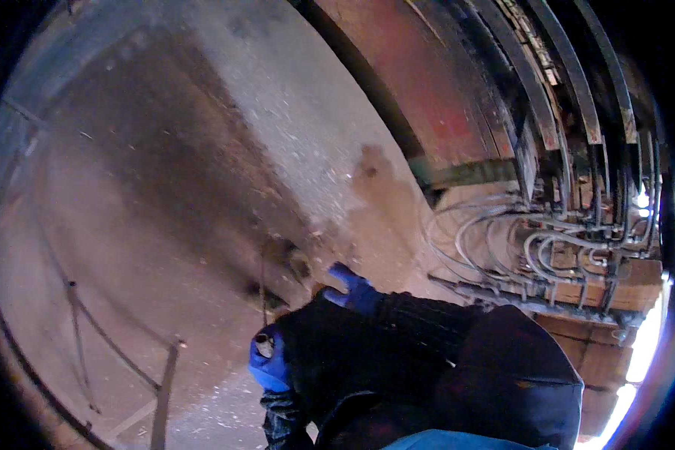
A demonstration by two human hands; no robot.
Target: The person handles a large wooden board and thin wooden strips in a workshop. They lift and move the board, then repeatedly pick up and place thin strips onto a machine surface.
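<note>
My left hand [270, 366], in a blue glove, is low in the middle of the head view. Its fingers are wrapped round a thin dark rod [262, 289] with a greyish end showing at the fist; what kind of tool it is I cannot make out. My right hand [356, 291], also blue-gloved, is held in front of my body to the right, its fingers apart and nothing visible in them. Beneath the hands, my shoes [296, 259] stand on the dusty floor, partly dark and blurred.
Curved grey hoses [495, 232] run to pipes and dark metal bars [592, 112] at the right. Beside them is a reddish machine panel [442, 90]. A metal railing [120, 352] stands at lower left. Pale debris lies on the concrete floor [277, 97].
</note>
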